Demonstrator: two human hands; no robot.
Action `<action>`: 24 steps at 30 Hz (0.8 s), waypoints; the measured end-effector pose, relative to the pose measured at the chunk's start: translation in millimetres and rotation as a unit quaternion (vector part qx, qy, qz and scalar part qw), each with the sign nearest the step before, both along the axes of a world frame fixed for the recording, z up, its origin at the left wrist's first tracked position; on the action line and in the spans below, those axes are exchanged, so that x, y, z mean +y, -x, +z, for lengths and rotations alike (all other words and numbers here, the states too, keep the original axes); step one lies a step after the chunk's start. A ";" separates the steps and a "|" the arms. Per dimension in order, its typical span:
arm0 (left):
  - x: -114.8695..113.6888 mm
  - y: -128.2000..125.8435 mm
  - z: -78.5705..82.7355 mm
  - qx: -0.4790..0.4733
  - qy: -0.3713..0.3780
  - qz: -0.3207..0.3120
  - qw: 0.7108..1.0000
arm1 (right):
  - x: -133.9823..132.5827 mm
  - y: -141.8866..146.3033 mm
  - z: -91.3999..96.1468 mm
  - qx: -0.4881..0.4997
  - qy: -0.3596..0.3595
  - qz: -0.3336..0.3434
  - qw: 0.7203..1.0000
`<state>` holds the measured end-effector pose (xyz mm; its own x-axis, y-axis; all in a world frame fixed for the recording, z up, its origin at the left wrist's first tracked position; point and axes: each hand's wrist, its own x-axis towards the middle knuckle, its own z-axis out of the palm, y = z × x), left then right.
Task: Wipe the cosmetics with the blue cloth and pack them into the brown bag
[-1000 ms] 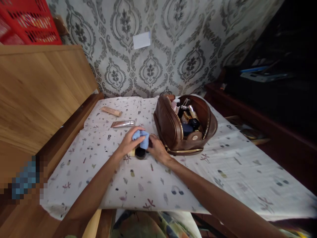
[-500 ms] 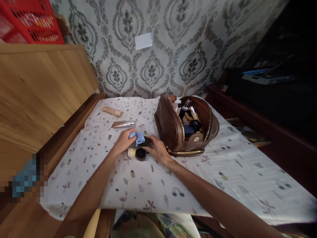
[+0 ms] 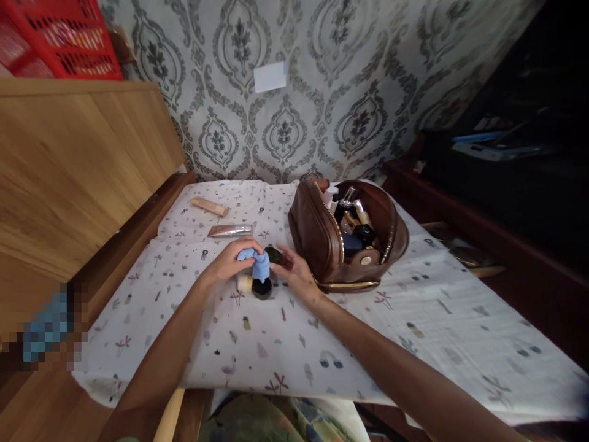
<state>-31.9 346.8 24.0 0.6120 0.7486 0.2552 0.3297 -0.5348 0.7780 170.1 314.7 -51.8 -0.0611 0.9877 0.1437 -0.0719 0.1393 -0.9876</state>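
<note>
A blue cloth [image 3: 260,264] is pinched in my left hand [image 3: 229,260], its loose end hanging down in front of the fingers. My right hand [image 3: 294,270] grips a dark round jar or lid [image 3: 275,255] between thumb and fingers, just right of the cloth. Below them on the tablecloth lies a black round container [image 3: 262,289], its top partly covered by the cloth. A small cream-coloured bottle or jar [image 3: 245,283] touches its left side. Behind my left hand lie a silver-capped tube [image 3: 230,230] and a beige tube [image 3: 208,206].
An open brown leather bag [image 3: 317,239] full of cosmetics stands right of my hands. Wooden furniture [image 3: 87,141] borders the left, with a red basket [image 3: 87,43] on top. The table with its patterned cloth [image 3: 257,344] meets the papered wall behind.
The cloth has come away from the dark jar or lid and now hangs lower, over the black container. My right hand has tilted the dark piece and holds it slightly farther right.
</note>
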 end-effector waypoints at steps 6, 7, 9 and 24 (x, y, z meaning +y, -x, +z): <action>3.1 -1.6 -7.1 -0.040 0.011 0.073 0.996 | -7.7 1.8 12.6 0.112 0.057 0.034 0.991; 2.6 -3.0 -8.7 -0.054 0.026 0.082 0.995 | -9.7 2.7 15.0 0.129 0.065 0.041 0.989; 0.8 -6.6 -11.9 -0.083 0.067 0.084 0.991 | -13.1 4.4 18.8 0.152 0.072 0.049 0.985; -7.1 4.2 -14.9 -0.063 0.104 0.095 0.988 | -37.3 -0.6 57.1 -0.105 -0.231 -0.046 0.966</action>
<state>-36.1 339.6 9.0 0.4288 0.8909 0.1498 0.3018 -0.2976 0.9057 170.8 277.4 5.3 -0.0517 0.8235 0.5649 0.1571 0.5653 -0.8098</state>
